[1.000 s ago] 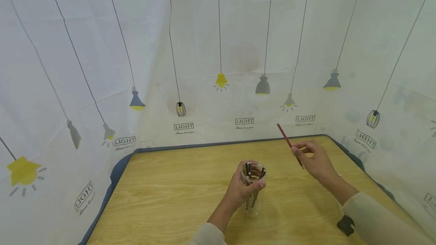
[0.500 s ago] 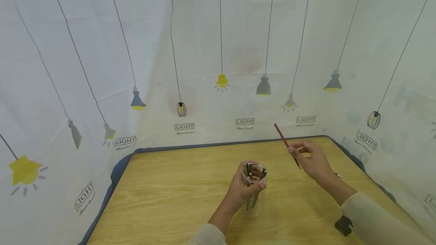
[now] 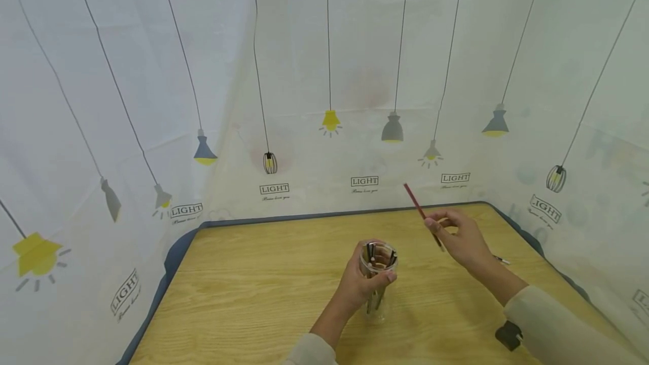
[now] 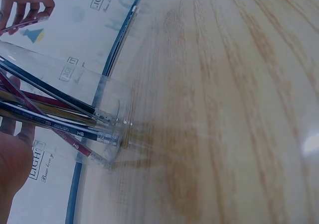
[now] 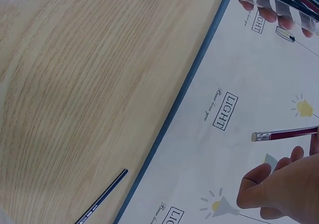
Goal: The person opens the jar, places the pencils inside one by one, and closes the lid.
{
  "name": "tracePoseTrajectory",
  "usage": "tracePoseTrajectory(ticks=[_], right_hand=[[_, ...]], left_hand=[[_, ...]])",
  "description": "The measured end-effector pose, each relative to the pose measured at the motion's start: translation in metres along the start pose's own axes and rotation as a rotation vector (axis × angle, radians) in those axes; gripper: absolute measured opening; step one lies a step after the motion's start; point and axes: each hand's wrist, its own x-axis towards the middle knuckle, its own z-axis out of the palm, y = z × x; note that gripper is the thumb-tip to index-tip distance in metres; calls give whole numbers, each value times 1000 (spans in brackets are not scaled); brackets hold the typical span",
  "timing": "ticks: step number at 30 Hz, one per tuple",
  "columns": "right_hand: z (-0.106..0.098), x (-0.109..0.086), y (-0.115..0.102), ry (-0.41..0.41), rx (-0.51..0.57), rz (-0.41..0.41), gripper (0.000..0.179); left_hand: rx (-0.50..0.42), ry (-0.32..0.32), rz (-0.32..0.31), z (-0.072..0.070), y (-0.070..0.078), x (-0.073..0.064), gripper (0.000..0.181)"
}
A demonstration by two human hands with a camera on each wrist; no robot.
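Note:
My left hand [image 3: 357, 280] grips a clear glass jar [image 3: 379, 266] around its upper part. Inside the jar stand several pencils [image 4: 60, 124], dark and red ones marked HB, with their metal-banded ends at the bottom. To the right of the jar and apart from it, my right hand [image 3: 458, 235] pinches a red pencil [image 3: 414, 200] between thumb and fingers. It slants up to the left in the head view. In the right wrist view the eraser end [image 5: 255, 137] of this pencil shows below the fingers.
A dark pencil [image 5: 102, 196] lies on the wooden table [image 3: 253, 275], partly hidden behind my right wrist in the head view. A small black object [image 3: 509, 335] sits by the right sleeve. Behind the table hangs a white cloth [image 3: 294, 61] printed with lamps.
My right hand has shifted slightly left toward the jar with the red pencil, uncovering more of the pencil on the table. The left hand and the jar stay almost still.

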Motion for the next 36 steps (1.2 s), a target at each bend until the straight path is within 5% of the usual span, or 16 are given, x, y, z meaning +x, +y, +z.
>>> tracePoseTrajectory(ticks=[36], right_hand=[[12, 0, -30, -37, 87, 17, 33]], left_hand=[[3, 2, 4, -1, -2, 0, 72]])
